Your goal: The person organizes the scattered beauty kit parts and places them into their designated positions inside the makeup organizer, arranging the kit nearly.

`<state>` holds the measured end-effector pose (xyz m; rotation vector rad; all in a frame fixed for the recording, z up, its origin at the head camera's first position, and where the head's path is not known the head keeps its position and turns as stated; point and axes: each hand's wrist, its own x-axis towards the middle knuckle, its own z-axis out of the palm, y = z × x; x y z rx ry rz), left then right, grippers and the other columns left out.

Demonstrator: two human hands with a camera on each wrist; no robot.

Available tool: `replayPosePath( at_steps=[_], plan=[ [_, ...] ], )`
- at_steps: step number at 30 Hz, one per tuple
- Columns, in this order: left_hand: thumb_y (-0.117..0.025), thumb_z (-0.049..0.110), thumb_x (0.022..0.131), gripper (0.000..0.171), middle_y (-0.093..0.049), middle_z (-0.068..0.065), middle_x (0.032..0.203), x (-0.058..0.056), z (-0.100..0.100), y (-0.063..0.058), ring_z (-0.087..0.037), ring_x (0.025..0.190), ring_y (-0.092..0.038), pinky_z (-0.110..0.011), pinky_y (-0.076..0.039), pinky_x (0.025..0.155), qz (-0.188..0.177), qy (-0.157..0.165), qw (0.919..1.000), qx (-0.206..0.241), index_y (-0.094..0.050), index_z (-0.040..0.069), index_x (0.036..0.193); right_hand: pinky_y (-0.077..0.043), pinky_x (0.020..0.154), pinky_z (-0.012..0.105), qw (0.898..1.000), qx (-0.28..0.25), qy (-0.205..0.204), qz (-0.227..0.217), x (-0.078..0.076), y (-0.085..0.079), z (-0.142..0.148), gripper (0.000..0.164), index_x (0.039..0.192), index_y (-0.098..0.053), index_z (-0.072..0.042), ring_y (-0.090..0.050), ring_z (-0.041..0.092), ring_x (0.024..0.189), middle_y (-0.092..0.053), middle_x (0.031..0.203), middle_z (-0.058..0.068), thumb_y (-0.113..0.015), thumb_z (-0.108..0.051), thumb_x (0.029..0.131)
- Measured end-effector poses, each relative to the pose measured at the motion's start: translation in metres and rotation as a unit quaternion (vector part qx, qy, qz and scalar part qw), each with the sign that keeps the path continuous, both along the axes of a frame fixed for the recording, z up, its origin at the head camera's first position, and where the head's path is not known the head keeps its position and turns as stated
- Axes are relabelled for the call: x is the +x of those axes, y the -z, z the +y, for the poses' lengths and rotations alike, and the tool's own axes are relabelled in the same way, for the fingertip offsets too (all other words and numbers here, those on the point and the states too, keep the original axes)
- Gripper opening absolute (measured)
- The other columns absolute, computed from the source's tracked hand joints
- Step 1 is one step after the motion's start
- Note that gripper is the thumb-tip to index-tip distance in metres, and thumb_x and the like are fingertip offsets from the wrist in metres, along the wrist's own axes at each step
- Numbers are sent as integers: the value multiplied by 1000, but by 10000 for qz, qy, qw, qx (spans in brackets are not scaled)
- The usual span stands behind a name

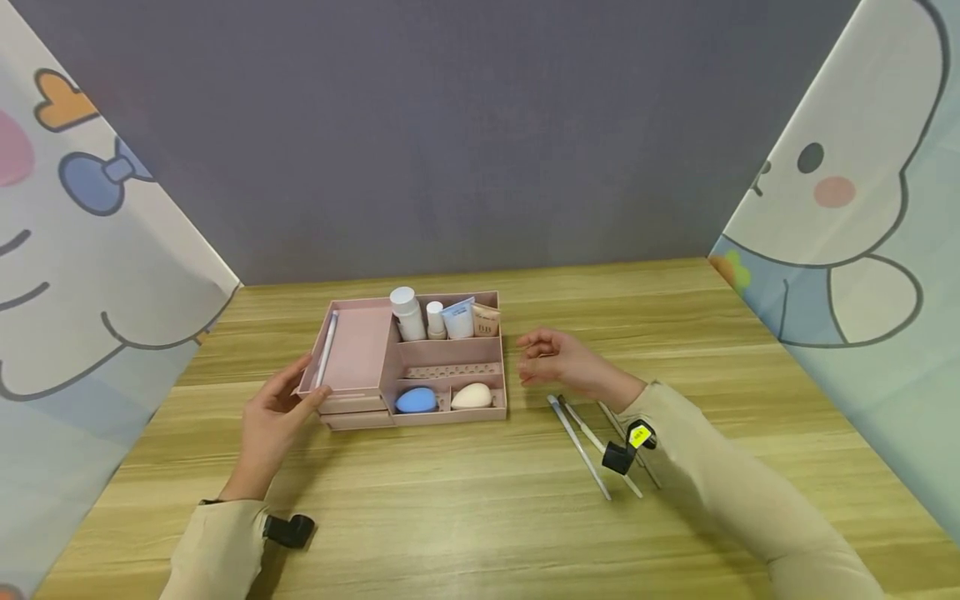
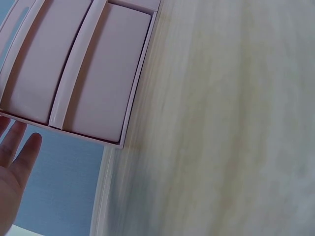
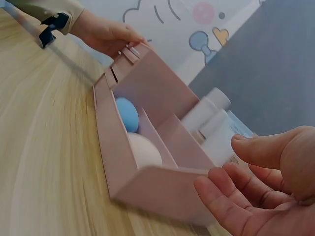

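Head: left hand on organizer

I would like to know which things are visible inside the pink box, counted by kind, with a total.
Sponges (blue sponge, cream sponge): 2
Bottles (large bottle, small bottle): 2
Tubes (blue-white tube, beige tube): 2
Sticks (white stick): 1
Total visible in the pink box: 7
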<state>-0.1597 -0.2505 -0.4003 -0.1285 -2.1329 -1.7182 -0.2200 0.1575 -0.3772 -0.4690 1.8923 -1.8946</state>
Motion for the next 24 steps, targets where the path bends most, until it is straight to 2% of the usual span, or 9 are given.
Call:
replayPosePath(
  at_steps=[3,7,12,17,24],
  plan=[
    [-71,-10,87,48,-62,-6,132,0,0,-1,2,111,-59,-10,-49,88,-33,-34,10000,-77,-63,1,133,-59,85,40,9999,75,117,-58,1,2,12,38,130,-41,17,-67,27,86,-58,97,9,-54,10,95],
    [-71,-10,87,49,-62,-7,133,0,0,-1,2,111,-59,-11,-49,88,-55,-50,9999,-81,-62,1,133,-59,83,37,9990,332,301,-57,2,8,30,40,132,-39,17,-65,21,85,-57,97,10,-54,10,95],
    [-71,-10,87,49,-61,-6,134,-1,-1,0,2,112,-59,-11,-49,89,-30,20,10000,-41,-61,0,134,-60,79,33,9979,563,332,22,2,16,53,43,133,-36,21,-66,20,84,-58,97,10,-55,8,96],
    [-70,-10,87,49,-61,-5,134,-1,-1,0,2,113,-58,-11,-48,90,-26,54,10000,-67,-61,-1,134,-60,75,34,9965,774,310,23,5,21,73,46,132,-33,23,-67,20,81,-60,95,10,-56,6,96],
    [-71,-9,87,48,-62,-5,134,0,-1,-1,2,113,-59,-11,-48,90,-44,72,9999,-69,-61,-1,134,-60,65,32,9937,1028,399,-218,12,27,98,49,132,-35,20,-63,17,70,-58,89,8,-61,6,93]
  ],
)
